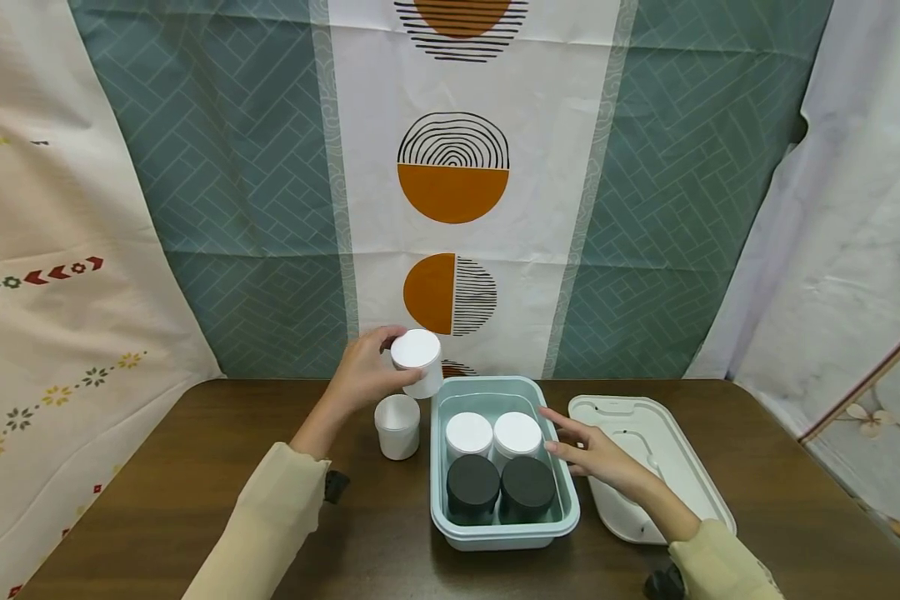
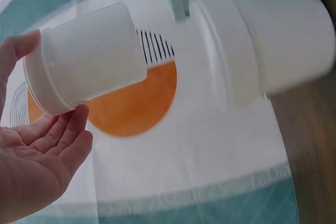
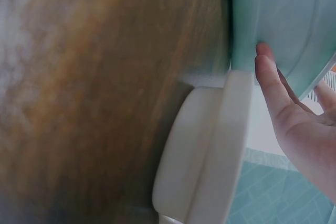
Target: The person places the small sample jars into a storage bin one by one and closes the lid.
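The right hand [image 1: 600, 457] lies nearest, its fingers straight and relaxed, resting against the right wall of the pale green tub [image 1: 562, 487] on the tabletop [image 1: 195, 467]. In the tub stand two white-lidded jars and two black-lidded jars. The left hand [image 1: 363, 373] holds a white jar [image 1: 417, 362] above the tub's far left corner, fingers curled around it. Another white jar [image 1: 397, 426] stands just below it. A white lid [image 1: 663, 450] lies right of the tub.
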Available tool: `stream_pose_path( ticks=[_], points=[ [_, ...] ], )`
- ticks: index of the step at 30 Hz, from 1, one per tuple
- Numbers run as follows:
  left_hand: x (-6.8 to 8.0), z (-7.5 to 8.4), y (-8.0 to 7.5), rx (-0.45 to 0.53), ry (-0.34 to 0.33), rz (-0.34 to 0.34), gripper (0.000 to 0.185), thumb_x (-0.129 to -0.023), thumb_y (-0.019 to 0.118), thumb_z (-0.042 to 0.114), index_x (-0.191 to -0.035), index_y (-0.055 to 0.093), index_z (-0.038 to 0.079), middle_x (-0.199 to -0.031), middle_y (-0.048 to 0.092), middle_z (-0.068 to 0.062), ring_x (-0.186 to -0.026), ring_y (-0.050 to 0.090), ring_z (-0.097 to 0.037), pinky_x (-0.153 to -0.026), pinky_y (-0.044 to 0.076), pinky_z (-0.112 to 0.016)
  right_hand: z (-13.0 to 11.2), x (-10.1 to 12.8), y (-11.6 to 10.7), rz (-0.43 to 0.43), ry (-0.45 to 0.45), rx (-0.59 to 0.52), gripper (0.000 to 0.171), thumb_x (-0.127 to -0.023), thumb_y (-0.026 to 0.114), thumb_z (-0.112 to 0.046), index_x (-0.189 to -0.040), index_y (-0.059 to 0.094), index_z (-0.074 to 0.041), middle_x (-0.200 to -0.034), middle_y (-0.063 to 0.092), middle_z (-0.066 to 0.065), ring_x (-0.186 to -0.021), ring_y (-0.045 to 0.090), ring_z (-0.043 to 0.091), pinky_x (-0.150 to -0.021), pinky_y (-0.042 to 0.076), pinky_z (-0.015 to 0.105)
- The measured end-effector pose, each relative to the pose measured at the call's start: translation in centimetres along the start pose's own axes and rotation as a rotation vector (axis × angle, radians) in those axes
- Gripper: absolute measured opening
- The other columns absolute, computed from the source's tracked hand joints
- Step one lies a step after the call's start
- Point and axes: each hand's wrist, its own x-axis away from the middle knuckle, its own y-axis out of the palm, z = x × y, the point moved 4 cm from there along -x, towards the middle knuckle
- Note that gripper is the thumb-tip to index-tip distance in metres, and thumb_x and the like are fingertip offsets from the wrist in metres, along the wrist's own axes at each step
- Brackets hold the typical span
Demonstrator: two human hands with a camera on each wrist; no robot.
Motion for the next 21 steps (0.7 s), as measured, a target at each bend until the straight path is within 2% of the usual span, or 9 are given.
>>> stream_pose_path(
  ticks=[6, 10, 13, 17, 21],
  points=[
    [-0.8, 1.5, 2.4, 0.052, -0.007, -0.033, 0.057, -0.069, 0.078, 0.022, -0.117, 0.055, 0.000, -0.109, 0.060, -0.012, -0.096, 0.055, -0.025, -0.079, 0.048, -0.038, 0.0, 0.1, 0.0, 0.000, -0.001, -0.002, 0.060, -0.092, 0.053, -0.030, -0.144, 0.027, -0.017, -0.129, 0.043, 0.025, -0.109, 0.052, 0.030, -0.083, 0.049, 0.045],
    [-1.3, 1.9, 4.0, 0.082, -0.024, -0.057, 0.058, -0.068, 0.079, 0.022, -0.117, 0.056, 0.001, -0.109, 0.060, -0.011, -0.096, 0.055, -0.024, -0.080, 0.048, -0.036, -0.1, 0.1, -0.1, 0.000, 0.000, -0.003, 0.060, -0.092, 0.054, -0.029, -0.144, 0.027, -0.018, -0.131, 0.041, 0.026, -0.110, 0.051, 0.031, -0.083, 0.049, 0.045],
    [-1.7, 2.0, 5.4, 0.073, -0.025, -0.080, 0.059, -0.068, 0.079, 0.023, -0.118, 0.055, 0.001, -0.110, 0.060, -0.011, -0.096, 0.055, -0.023, -0.080, 0.049, -0.034, -0.1, 0.1, 0.0, -0.001, 0.000, -0.006, 0.060, -0.092, 0.053, -0.029, -0.144, 0.027, -0.017, -0.139, 0.034, 0.026, -0.115, 0.047, 0.035, -0.084, 0.048, 0.046],
    [-2.1, 2.2, 7.1, 0.051, 0.003, -0.123, 0.062, -0.068, 0.079, 0.024, -0.120, 0.055, 0.001, -0.110, 0.060, -0.010, -0.093, 0.056, -0.021, -0.080, 0.049, -0.031, -0.2, 0.0, 0.0, 0.001, 0.000, -0.005, 0.060, -0.092, 0.054, -0.029, -0.144, 0.027, -0.017, -0.146, 0.022, 0.022, -0.122, 0.039, 0.040, -0.084, 0.048, 0.048],
    [-2.5, 2.8, 8.7, 0.027, 0.065, -0.168, 0.060, -0.068, 0.079, 0.024, -0.117, 0.056, 0.000, -0.108, 0.061, -0.010, -0.092, 0.056, -0.021, -0.079, 0.049, -0.031, -0.2, -0.1, 0.0, 0.005, 0.003, -0.003, 0.060, -0.092, 0.053, -0.030, -0.144, 0.027, -0.017, -0.147, 0.021, 0.022, -0.123, 0.038, 0.042, -0.083, 0.047, 0.050]
  ],
)
